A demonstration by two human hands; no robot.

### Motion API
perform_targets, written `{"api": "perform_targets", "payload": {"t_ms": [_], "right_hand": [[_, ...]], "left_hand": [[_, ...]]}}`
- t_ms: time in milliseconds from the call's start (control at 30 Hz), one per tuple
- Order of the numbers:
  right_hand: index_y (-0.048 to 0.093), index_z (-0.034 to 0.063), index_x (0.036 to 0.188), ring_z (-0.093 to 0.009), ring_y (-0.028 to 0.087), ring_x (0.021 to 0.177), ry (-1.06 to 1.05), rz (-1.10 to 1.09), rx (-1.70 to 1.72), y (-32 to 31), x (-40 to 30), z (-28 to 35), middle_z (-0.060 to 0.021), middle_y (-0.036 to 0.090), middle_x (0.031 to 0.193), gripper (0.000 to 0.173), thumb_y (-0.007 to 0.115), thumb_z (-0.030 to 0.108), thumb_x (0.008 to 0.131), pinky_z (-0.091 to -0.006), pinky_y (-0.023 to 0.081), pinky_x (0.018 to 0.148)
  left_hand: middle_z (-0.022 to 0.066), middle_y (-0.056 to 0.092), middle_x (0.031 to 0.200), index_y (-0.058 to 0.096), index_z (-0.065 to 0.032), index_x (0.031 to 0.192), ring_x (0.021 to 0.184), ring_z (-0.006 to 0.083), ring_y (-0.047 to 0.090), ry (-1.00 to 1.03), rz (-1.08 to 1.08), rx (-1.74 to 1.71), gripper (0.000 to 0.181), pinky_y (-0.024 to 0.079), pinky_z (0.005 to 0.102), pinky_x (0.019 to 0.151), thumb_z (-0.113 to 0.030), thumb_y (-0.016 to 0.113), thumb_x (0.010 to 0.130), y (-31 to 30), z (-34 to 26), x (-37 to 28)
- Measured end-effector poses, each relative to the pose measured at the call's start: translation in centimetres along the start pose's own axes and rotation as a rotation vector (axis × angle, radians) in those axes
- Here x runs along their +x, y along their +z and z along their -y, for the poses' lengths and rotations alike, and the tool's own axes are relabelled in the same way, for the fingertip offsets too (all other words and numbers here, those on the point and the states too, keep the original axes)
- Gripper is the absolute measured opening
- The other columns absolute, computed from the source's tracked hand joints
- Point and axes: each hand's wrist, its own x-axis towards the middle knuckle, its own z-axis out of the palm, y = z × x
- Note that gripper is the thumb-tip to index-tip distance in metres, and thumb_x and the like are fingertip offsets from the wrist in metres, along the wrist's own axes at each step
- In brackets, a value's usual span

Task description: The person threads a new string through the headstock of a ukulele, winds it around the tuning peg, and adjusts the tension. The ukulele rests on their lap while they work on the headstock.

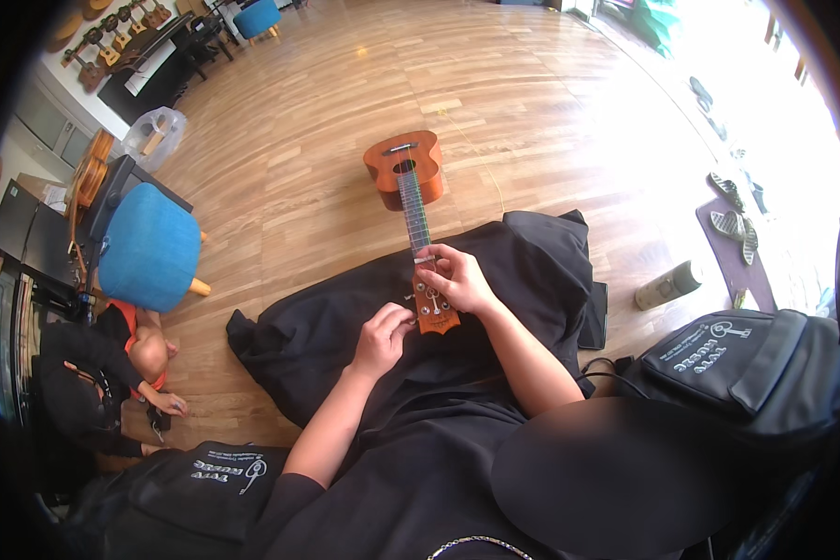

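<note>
A brown wooden ukulele (430, 183) lies with its body on the floor away from me and its headstock (439, 323) towards me, over the black cloth on my lap. Green-tinted strings run along its neck. My right hand (460, 278) grips the ukulele around the nut, thumb and fingers on the strings and the top of the headstock; whether a string is pinched cannot be told. Low at the headstock's left edge, my left hand (383, 334) has its thumb and fingers closed on a tuning peg, which they mostly hide.
Black backpacks (721, 371) lie at both my sides. A bottle (668, 285) lies at the right, near slippers on a mat (735, 262). A blue stool (150, 245) stands left, and another person (87, 385) sits below it. A thin yellow string (486, 164) lies on the wooden floor.
</note>
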Motion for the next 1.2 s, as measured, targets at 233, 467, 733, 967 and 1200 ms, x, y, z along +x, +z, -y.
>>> {"api": "perform_targets", "payload": {"t_ms": [233, 467, 733, 967, 1200], "right_hand": [[0.063, 0.0014, 0.127, -0.008, 0.069, 0.085, -0.032, 0.001, -0.042, 0.2, 0.0, -0.3, -0.0089, 0.077, 0.093, 0.031, 0.07, 0.01, 0.099, -0.0258, 0.056, 0.074], [0.063, 0.0023, 0.127, -0.008, 0.069, 0.083, -0.028, -0.008, -0.105, 0.0, 0.0, -0.5, -0.0087, 0.077, 0.091, 0.031, 0.072, 0.011, 0.098, -0.0257, 0.055, 0.072], [0.062, 0.0018, 0.125, -0.009, 0.07, 0.083, -0.023, -0.004, -0.111, 0.0, 0.2, -0.9, -0.0093, 0.077, 0.091, 0.03, 0.071, 0.01, 0.098, -0.0261, 0.055, 0.072], [0.061, 0.0005, 0.124, -0.01, 0.071, 0.085, -0.018, 0.011, -0.017, 0.4, 0.0, -1.1, -0.0087, 0.076, 0.093, 0.029, 0.071, 0.007, 0.099, -0.0261, 0.056, 0.073], [0.066, 0.002, 0.121, -0.01, 0.072, 0.09, -0.117, -0.065, -0.082, 0.5, -0.2, -0.6, -0.0103, 0.079, 0.092, 0.028, 0.075, 0.01, 0.095, -0.0302, 0.058, 0.077]], "left_hand": [[0.0056, 0.062, 0.076, 0.067, 0.0003, 0.092, 0.058, 0.0109, 0.051, -1.002, 0.176, -1.111, 0.023, 0.038, 0.0249, 0.052, -0.019, 0.063, 0.104, -0.4, 1.6, -0.7], [0.0053, 0.067, 0.083, 0.068, 0.002, 0.102, 0.067, 0.0138, 0.062, -0.434, 0.135, -0.301, 0.012, 0.048, 0.0263, 0.057, -0.01, 0.067, 0.101, -0.5, 0.3, -1.3], [0.0104, 0.066, 0.079, 0.068, 0.0041, 0.102, 0.068, 0.0216, 0.067, 0.1, 0.026, 0.063, 0.011, 0.052, 0.0311, 0.059, -0.001, 0.069, 0.093, -0.4, 0.5, -0.1], [0.0073, 0.061, 0.07, 0.066, -0.0013, 0.089, 0.059, 0.0184, 0.06, -1.032, 0.181, -1.225, 0.021, 0.042, 0.0293, 0.051, -0.018, 0.062, 0.101, 0.2, 3.0, -2.0], [0.0101, 0.066, 0.081, 0.068, 0.0004, 0.098, 0.073, 0.024, 0.069, 0.035, -0.009, 0.061, 0.008, 0.054, 0.0341, 0.064, -0.007, 0.064, 0.097, -0.2, 0.1, -0.3]]}}
